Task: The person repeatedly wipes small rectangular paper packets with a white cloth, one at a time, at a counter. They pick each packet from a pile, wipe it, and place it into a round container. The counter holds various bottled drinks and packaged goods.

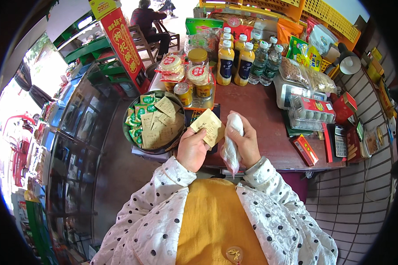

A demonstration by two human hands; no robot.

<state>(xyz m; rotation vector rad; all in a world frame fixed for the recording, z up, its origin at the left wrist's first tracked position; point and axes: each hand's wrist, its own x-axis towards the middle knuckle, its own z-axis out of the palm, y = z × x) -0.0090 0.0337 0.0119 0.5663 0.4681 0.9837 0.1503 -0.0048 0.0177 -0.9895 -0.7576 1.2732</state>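
Held up over the table's front edge, a small tan paper sachet (209, 126) with printing is pinched between the thumb and fingers of my left hand (193, 149). Close beside it, my right hand (247, 140) grips a crumpled white cloth (231, 152) that hangs down in a long fold. The cloth's edge comes near the sachet's right side; whether they touch, I cannot tell. Left of my left hand sits a round dark basin (129, 133). Several similar tan sachets (157, 134) and green-and-white packets (139, 110) fill it.
On the red-brown table (269, 123) stand yellow-drink bottles (225, 66), water bottles (270, 64), cans (184, 93) and wrapped round packs (171, 66). A scale (292, 92), an egg carton (311, 112), a red box (305, 150) and a calculator (340, 140) lie right. Glass cases (73, 168) line the left. A person (146, 24) sits beyond.
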